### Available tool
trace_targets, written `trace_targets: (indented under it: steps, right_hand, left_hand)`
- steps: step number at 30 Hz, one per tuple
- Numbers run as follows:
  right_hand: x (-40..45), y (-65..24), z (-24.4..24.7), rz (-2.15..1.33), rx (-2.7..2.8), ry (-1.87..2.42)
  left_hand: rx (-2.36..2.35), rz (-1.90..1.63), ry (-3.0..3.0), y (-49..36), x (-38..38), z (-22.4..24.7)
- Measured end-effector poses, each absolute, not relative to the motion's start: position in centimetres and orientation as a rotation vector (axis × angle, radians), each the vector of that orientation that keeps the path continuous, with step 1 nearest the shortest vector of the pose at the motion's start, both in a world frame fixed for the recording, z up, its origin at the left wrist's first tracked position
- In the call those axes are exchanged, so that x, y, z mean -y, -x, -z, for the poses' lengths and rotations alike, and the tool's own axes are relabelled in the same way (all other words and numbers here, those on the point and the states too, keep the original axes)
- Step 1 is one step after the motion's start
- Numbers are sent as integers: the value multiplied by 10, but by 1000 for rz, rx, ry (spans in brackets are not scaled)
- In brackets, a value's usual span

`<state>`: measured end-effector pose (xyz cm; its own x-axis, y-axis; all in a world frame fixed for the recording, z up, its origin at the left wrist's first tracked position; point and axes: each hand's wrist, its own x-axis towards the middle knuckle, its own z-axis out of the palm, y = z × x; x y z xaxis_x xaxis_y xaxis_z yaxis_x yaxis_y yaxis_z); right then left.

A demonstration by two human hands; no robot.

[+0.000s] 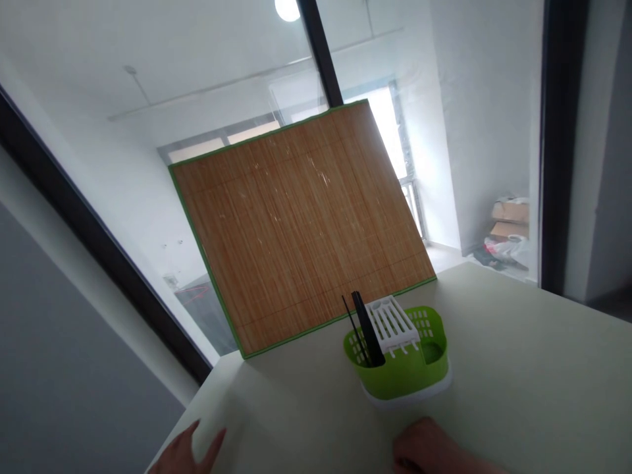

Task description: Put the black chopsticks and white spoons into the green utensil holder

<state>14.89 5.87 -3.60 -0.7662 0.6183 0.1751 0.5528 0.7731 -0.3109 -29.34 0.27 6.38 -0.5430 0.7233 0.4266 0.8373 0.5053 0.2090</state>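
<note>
A green plastic utensil basket (399, 382) with a white base stands on the table. Several black chopsticks (369, 332) lean together in its left side, with one thin black stick (356, 331) apart from them. Across its middle sits a white slotted rack (392, 324) with small hooks at the front. My right hand (427, 447) rests just in front of the basket, curled closed; whatever is inside the fingers, if anything, is hidden. At the lower left edge, my left hand (182, 454) is over the table with thumb and fingers spread, touching no object that shows.
Behind the basket, a bamboo mat (306, 230) with green edging leans upright against a glass partition (222, 66). The pale table (518, 368) extends to the right. Beyond the glass, cardboard boxes (511, 210) and plastic bags (511, 250) lie on the floor.
</note>
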Motion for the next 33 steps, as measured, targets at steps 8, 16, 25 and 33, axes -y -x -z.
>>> trace_targets:
  steps: [8, 16, 25, 33]
  right_hand:
    - [-55, -150, 26, -328, 2692, 946]
    - [-64, -147, 30, -315, 2742, 957]
    - [-61, -147, 32, -311, 2694, 912]
    - [-56, -151, 34, -310, 2644, 920]
  left_hand:
    - [2273, 1606, 2267, 92, -140, -105]
    - [2239, 1846, 2453, -1, -224, -119]
    - [2156, 2249, 2191, -18, -223, -117]
    - [1801, 2471, 1751, 23, -209, -192]
